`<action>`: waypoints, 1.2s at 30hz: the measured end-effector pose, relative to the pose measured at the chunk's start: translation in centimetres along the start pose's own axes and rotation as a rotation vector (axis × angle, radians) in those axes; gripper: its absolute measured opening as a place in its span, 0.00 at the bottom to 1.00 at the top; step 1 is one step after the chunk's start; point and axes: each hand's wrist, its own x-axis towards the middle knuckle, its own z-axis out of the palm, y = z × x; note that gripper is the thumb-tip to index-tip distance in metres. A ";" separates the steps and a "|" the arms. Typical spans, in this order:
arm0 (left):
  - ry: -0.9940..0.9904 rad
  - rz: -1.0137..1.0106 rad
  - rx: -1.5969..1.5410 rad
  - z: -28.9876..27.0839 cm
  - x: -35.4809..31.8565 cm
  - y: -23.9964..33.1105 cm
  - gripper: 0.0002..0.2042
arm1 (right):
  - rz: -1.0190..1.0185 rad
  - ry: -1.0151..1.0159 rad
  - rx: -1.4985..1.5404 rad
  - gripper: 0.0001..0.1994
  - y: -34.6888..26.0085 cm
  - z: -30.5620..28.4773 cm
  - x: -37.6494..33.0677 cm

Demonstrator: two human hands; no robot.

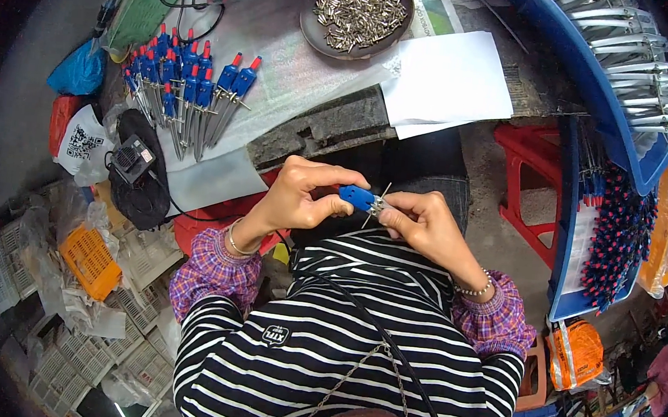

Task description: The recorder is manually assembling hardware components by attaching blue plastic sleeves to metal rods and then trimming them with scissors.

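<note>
In front of my body, above my lap, I hold a blue plastic piece [356,198] with bright metal parts and a thin cross pin at its right end. My left hand [303,196] pinches its left end between thumb and fingers, and a bit of red shows there. At the metal end, the thumb and fingers of my right hand [425,226] are closed on the metal parts. Fingers hide some of the piece. On the table to the left lie several blue-handled tools [193,89] with red tips, long metal blades and small cross pins.
A round dish [309,33] of small metal cylinders [361,11] stands at the far side, near white paper sheets [448,83]. Blue trays [553,25] hold white-and-metal parts and red-and-blue pieces [613,241] at right. A red stool [526,150] and orange basket [91,261] flank me.
</note>
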 end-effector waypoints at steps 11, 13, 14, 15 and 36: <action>-0.071 0.025 0.010 -0.9 0.2 0.1 0.14 | 0.068 -0.082 0.141 0.10 0.3 0.0 0.0; -0.064 0.013 0.019 -2.2 1.1 0.9 0.16 | 0.119 -0.101 0.266 0.09 0.6 -0.1 -0.5; -0.069 -0.009 0.013 -3.0 1.7 1.7 0.17 | 0.129 -0.076 0.270 0.09 0.8 0.0 -0.6; -0.013 -0.083 0.015 -3.9 2.3 2.3 0.18 | 0.127 -0.044 0.274 0.08 0.9 0.0 -0.8; 0.450 0.190 0.513 -7.3 13.3 0.0 0.05 | 0.011 0.104 0.139 0.08 1.5 0.7 -1.2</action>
